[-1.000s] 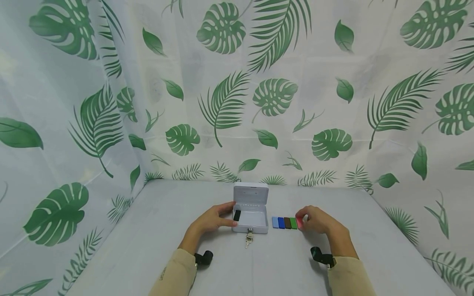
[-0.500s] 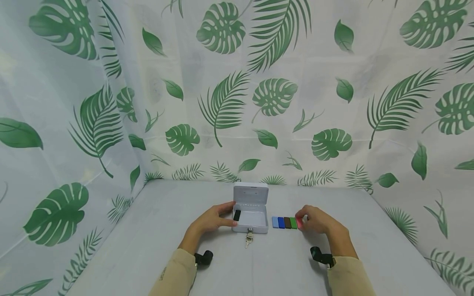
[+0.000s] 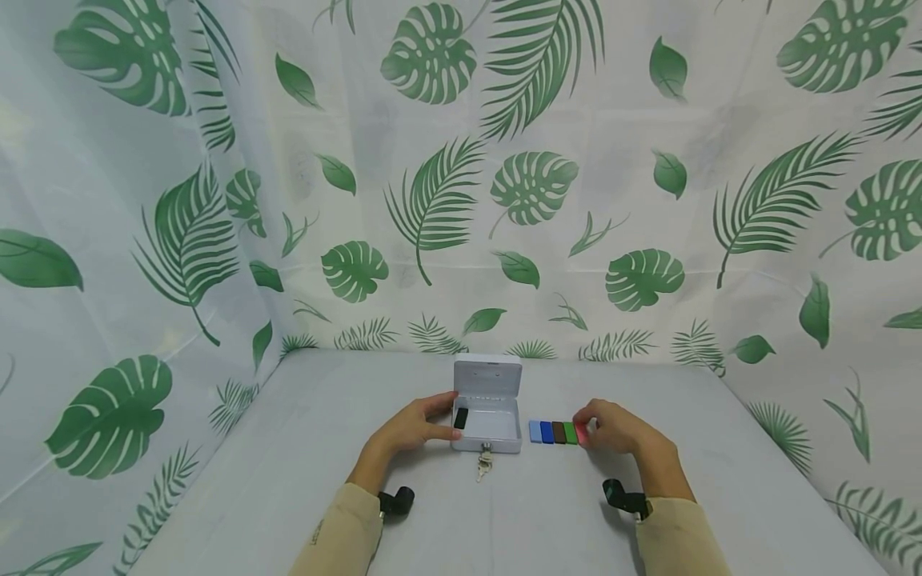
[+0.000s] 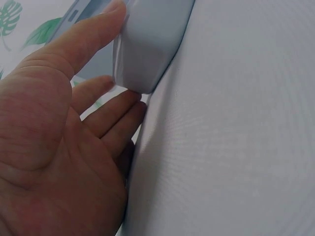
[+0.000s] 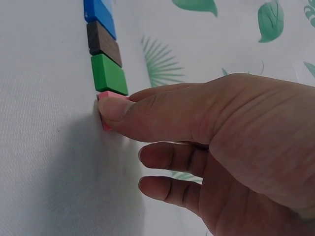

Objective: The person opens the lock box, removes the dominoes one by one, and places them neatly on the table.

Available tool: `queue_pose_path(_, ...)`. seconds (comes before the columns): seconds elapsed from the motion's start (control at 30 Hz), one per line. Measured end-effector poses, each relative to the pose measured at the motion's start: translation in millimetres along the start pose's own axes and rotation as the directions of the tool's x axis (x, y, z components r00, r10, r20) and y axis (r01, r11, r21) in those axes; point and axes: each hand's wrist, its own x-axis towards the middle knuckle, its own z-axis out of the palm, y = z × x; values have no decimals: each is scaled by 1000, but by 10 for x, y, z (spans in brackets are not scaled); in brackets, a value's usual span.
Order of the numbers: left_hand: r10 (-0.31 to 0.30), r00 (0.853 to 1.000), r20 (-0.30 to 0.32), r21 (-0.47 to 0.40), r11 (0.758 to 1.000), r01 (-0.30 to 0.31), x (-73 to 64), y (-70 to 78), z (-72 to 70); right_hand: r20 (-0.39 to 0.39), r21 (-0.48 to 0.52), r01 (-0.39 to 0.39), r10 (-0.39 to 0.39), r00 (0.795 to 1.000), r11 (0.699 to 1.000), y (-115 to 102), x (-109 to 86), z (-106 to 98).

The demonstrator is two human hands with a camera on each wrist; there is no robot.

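A small white metal cash box (image 3: pixel 510 447) stands with its lid (image 3: pixel 487 376) up. A black block (image 3: pixel 461 418) lies inside by the left wall, and keys (image 3: pixel 485 464) hang at the front lock. My left hand (image 3: pixel 407 426) holds the box's left side, thumb at the front corner and fingers towards the back; the left wrist view shows the thumb (image 4: pixel 98 32) on its rim. My right hand (image 3: pixel 612 426) pinches a pink block (image 5: pixel 112 94) between thumb and forefinger, partly hiding it. It sits at the right end of a row, against the green block (image 5: pixel 109 73).
Left of the green block, the row continues with a brown block (image 3: pixel 559 433), a blue block (image 3: pixel 547 433) and a light blue block (image 3: pixel 535 432), just right of the box. A white cloth covers the table (image 3: pixel 461 528). Leaf-printed curtains (image 3: pixel 461 200) stand behind and at both sides.
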Motion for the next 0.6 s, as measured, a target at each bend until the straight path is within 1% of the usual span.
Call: queue_pose_path(0.6, 10, 1000, 6, 3, 1000, -10, 1, -2, -1, -11, 1, 7, -6, 1000, 1000, -26, -14, -27)
